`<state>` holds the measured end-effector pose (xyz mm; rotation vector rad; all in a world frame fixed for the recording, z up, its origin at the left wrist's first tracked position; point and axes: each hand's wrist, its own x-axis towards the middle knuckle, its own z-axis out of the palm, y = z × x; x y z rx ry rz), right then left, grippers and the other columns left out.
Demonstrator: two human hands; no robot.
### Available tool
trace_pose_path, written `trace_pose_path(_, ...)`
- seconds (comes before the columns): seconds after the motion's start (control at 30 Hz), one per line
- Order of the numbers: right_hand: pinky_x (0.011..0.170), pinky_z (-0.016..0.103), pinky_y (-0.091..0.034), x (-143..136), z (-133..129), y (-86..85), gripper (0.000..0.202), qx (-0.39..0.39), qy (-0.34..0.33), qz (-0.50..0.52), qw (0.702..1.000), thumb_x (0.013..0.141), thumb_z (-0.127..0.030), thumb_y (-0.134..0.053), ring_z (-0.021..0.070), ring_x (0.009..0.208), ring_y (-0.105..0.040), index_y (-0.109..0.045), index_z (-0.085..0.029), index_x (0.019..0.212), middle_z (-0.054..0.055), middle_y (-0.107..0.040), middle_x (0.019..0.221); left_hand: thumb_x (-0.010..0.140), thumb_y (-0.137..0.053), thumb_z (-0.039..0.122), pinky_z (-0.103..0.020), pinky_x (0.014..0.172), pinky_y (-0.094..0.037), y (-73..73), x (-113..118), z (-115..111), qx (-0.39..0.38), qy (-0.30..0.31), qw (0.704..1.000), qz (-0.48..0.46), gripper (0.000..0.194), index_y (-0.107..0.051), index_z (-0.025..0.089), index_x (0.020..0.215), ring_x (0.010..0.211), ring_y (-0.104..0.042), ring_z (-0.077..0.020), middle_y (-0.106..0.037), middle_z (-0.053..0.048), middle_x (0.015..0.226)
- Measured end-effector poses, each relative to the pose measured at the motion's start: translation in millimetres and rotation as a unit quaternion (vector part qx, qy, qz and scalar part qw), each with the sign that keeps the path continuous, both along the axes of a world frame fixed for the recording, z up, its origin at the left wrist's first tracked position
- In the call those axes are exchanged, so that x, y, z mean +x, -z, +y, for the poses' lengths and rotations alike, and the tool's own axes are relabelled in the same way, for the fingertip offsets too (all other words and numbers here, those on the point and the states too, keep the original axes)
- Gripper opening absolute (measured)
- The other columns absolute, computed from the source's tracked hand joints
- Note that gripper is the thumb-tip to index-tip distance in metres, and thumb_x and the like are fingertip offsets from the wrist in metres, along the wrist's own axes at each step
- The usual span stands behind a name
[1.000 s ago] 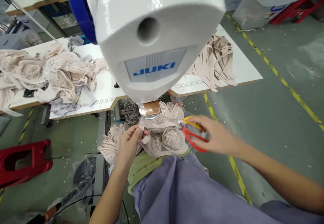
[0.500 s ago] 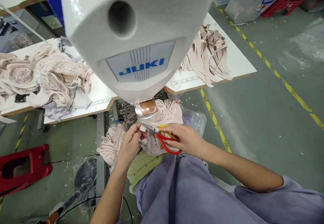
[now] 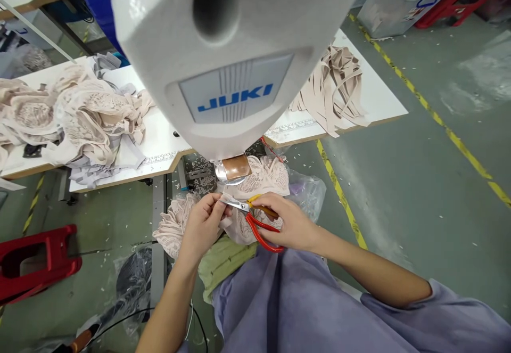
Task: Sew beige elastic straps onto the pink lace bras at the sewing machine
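My right hand (image 3: 289, 220) is closed round the handles of a pair of scissors (image 3: 261, 229), one loop yellow and the other red. Their metal blades point left, with the tips at the fingers of my left hand (image 3: 204, 224). That hand pinches an edge of a beige lace bra (image 3: 255, 225), which hangs below the sewing machine's head. More of the beige lace (image 3: 268, 174) lies just behind the scissors, beside the machine's brown-covered metal end (image 3: 236, 169). The exact spot between the blade tips is too small to make out.
A white sewing machine head (image 3: 239, 39) fills the upper middle. On the left tabletop (image 3: 159, 156) lies a pile of beige lace pieces (image 3: 91, 113); beige straps (image 3: 335, 87) lie on the right one. A red stool (image 3: 48, 260) stands at lower left.
The scissors have turned slightly, their red loop now lower and the blades at my left fingertips. The small pale tab between my hands no longer stands out. The view has shifted a little.
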<state>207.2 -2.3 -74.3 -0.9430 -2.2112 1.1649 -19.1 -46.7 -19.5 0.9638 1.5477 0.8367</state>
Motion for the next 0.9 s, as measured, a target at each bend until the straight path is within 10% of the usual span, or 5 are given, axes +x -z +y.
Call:
trace_pose_path(0.57,0.062,0.029,-0.050,36,14,-1.0,0.034,-0.085,0.031,-0.082,0.993,0.085,-0.040,-0.064,0.0163,0.068,-0.063,-0.069,-0.026,0.116,0.006,-0.073,0.100,0.094,-0.053,0.041,-0.024,0.068,-0.048,6.1,-13,-7,0.047,-0.041,0.993,0.104,0.026,-0.067,0.020,0.089,0.076,-0.063,-0.0151,-0.071,-0.003,0.084)
trace_pose_path(0.73,0.062,0.032,-0.048,65,89,-10.1,0.040,0.005,0.107,-0.213,0.971,0.085,-0.050,-0.060,0.0218,0.070,-0.065,-0.068,-0.023,0.114,0.007,-0.074,0.098,0.091,-0.054,0.036,-0.025,0.062,-0.048,8.6,-24,-9,0.093,-0.005,0.951,0.295,0.027,-0.066,0.021,0.111,0.078,-0.067,-0.0188,-0.074,-0.005,0.086)
trace_pose_path(0.9,0.076,0.039,-0.048,65,201,-16.1,0.037,0.173,0.203,-0.238,0.934,0.087,-0.037,-0.058,0.0307,0.093,-0.065,-0.068,-0.014,0.113,0.016,-0.072,0.106,0.093,-0.049,0.038,-0.031,0.080,-0.055,-8.1,-34,8,0.009,0.090,0.985,0.149,0.031,-0.064,0.020,0.114,0.095,-0.071,-0.0214,-0.076,-0.009,0.104)
